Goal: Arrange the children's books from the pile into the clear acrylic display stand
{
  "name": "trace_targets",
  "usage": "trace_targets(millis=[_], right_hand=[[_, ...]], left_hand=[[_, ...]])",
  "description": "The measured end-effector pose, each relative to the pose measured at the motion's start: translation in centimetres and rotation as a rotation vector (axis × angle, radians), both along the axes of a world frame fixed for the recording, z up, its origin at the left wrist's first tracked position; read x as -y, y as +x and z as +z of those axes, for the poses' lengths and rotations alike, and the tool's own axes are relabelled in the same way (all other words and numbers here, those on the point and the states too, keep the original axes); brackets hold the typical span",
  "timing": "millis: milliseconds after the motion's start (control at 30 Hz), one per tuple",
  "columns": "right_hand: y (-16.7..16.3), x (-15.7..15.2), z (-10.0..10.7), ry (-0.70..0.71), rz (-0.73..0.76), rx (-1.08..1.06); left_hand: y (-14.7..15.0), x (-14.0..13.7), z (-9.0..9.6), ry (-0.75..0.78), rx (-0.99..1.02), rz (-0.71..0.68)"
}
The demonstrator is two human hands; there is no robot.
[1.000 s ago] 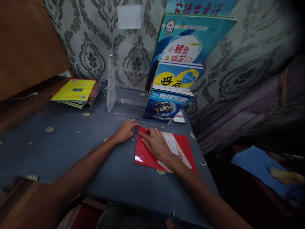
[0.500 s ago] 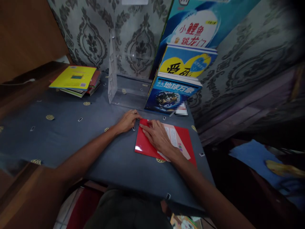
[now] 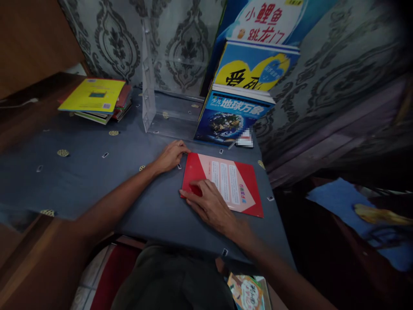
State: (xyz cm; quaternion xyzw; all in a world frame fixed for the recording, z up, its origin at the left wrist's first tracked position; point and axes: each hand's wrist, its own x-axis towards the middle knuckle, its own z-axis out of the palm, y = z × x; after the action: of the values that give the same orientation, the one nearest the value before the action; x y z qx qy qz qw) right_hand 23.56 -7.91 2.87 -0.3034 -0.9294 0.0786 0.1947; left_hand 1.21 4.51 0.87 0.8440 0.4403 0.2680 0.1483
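A thin book (image 3: 219,184) with a red and pale pink cover lies flat on the cloth-covered table, small printed text blocks facing up. My left hand (image 3: 171,157) is at its far left corner, with fingers bent together and their tips closed on that corner. Across the near left part of the cover rests my right hand (image 3: 211,206). Its fingers are apart and slightly curved, and the fingertips touch the red cover near its left edge. The underside of the book is hidden.
A clear acrylic rack (image 3: 174,125) stands at the back. Blue picture books (image 3: 234,114) stand upright on its right side. Several stacked books (image 3: 93,97), a yellow one on top, lie at the back left. Another book (image 3: 247,292) shows below the table's front edge.
My right hand has slid towards me along the book's left side, uncovering more of the printed cover. My left hand stays at the far left corner. The camera view has shifted slightly.
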Motion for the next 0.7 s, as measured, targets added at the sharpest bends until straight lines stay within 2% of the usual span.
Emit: trace_targets(millis=[133, 267, 433, 567, 700], right_hand=[[0.1, 1.4, 0.1, -0.028, -0.016, 0.036], [-0.2, 2.0, 0.5, -0.033, -0.050, 0.113], [-0.1, 2.4, 0.3, -0.007, -0.094, 0.107], [1.4, 3.5, 0.0, 0.009, -0.141, 0.077], [4.2, 5.2, -0.2, 0.017, -0.248, 0.062]], left_hand=[[0.3, 0.8, 1.1, -0.018, -0.077, 0.038], [1.3, 3.1, 2.3, 0.012, -0.278, 0.119], [3.0, 5.8, 2.6, 0.085, -0.438, 0.178], [3.5, 6.3, 2.4, 0.116, -0.483, 0.199], [3.5, 6.1, 2.6, 0.123, -0.501, 0.201]])
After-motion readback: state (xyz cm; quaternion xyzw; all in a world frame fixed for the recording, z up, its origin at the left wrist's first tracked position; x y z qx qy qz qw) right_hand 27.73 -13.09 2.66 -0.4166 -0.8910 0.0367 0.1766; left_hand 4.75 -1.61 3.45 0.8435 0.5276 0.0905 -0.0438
